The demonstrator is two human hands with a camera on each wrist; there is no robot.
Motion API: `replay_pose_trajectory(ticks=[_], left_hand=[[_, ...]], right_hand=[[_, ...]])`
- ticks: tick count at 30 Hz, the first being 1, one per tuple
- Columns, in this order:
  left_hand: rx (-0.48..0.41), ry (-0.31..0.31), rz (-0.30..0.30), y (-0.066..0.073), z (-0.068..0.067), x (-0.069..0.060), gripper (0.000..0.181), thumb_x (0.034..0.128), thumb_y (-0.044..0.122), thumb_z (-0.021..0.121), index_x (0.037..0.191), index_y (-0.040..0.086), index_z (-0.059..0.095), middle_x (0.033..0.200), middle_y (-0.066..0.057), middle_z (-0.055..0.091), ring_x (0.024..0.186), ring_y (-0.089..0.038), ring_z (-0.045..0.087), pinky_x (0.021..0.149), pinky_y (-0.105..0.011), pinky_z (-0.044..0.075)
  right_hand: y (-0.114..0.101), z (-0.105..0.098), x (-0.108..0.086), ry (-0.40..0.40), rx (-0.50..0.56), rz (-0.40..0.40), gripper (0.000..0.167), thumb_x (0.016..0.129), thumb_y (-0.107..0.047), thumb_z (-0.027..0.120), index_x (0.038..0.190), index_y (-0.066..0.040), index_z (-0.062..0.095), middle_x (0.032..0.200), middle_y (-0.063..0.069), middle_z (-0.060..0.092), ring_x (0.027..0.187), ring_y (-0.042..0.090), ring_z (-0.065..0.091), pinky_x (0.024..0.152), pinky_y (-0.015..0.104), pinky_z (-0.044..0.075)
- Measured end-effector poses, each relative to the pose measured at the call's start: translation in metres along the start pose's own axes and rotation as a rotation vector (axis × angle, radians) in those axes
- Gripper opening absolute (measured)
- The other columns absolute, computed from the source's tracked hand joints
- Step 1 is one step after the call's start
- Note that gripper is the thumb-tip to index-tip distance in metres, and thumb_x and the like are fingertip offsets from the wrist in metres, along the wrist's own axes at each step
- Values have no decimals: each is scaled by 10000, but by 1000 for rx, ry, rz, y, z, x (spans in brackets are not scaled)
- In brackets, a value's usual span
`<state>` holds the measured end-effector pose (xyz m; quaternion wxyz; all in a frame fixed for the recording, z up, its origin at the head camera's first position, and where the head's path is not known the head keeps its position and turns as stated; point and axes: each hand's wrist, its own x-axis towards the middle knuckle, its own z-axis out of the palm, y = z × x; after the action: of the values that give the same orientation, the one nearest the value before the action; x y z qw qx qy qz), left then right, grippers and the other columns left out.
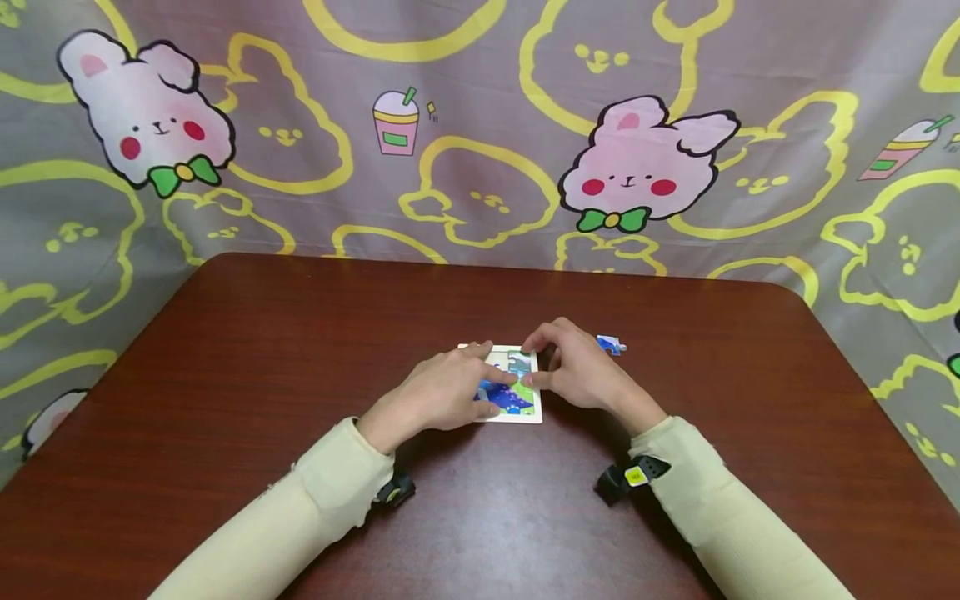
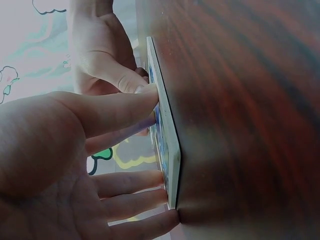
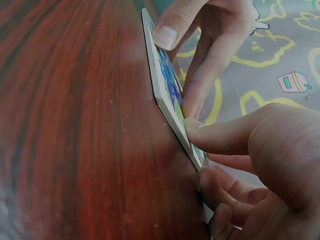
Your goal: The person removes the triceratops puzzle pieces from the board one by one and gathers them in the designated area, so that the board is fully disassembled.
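A small jigsaw board (image 1: pixel 539 408) with a white rim lies flat on the table, its picture in blue, purple and green. My left hand (image 1: pixel 444 390) reaches over its left part. The fingers are mostly straight, and thumb and fingertips press on the picture and the rim. At the upper right of the board is a pale green-grey puzzle piece (image 1: pixel 519 362). My right hand (image 1: pixel 583 367) holds this piece between thumb and index finger. In the right wrist view its other fingers (image 3: pixel 212 187) curl beside the board's edge. The left hand hides much of the picture.
One loose blue-purple puzzle piece (image 1: pixel 611 344) lies on the table beyond the right hand. The dark brown table (image 1: pixel 300 333) runs back to a curtain (image 1: pixel 480 108) printed with cartoon animals. Black wrist straps (image 1: pixel 613 483) sit under both cuffs.
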<state>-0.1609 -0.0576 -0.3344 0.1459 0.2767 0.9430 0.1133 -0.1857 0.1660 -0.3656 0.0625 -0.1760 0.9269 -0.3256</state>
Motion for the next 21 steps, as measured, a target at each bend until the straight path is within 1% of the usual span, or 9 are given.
replay_pose_trajectory(ticks=[3,7,14,18,21], left_hand=[[-1,-2,5,0,0,0,502,976,342,779,1459,382,648,1709,-174,377,1568,-406,403,1158,-628,457],[-4,-6,-4,1,0,0,499,979,341,775,1459,387,647,1713,-173,370,1569,-403,402,1154,-630,459],[-5,-7,-9,0,1,0,497,978,340,777,1455,397,648,1715,-171,366,1571,-403,399,1145,-616,471],[-8,-4,-5,0,0,0,489,980,334,776,1449,396,654,1713,-176,364,1573,-403,395,1163,-606,457],[-9,-2,0,0,0,1,486,981,329,776,1447,394,657,1713,-178,361,1575,-396,391,1177,-599,446]], right_hand=[[0,0,-1,11,2,0,338,897,-169,864,1187,-98,705,1173,101,627,780,167,614,716,328,511],[-1,-1,-1,16,14,-11,328,891,-167,869,1166,-107,700,1164,78,641,779,167,609,690,332,511],[-1,-2,-1,13,26,-22,321,884,-156,871,1145,-115,689,1155,68,667,775,170,609,651,333,513],[0,-1,-1,27,21,-42,185,894,-154,861,1000,-140,710,1131,49,661,743,157,596,665,332,503],[0,0,-1,39,16,-48,153,905,-160,850,932,-159,700,1103,40,646,726,151,589,675,333,498]])
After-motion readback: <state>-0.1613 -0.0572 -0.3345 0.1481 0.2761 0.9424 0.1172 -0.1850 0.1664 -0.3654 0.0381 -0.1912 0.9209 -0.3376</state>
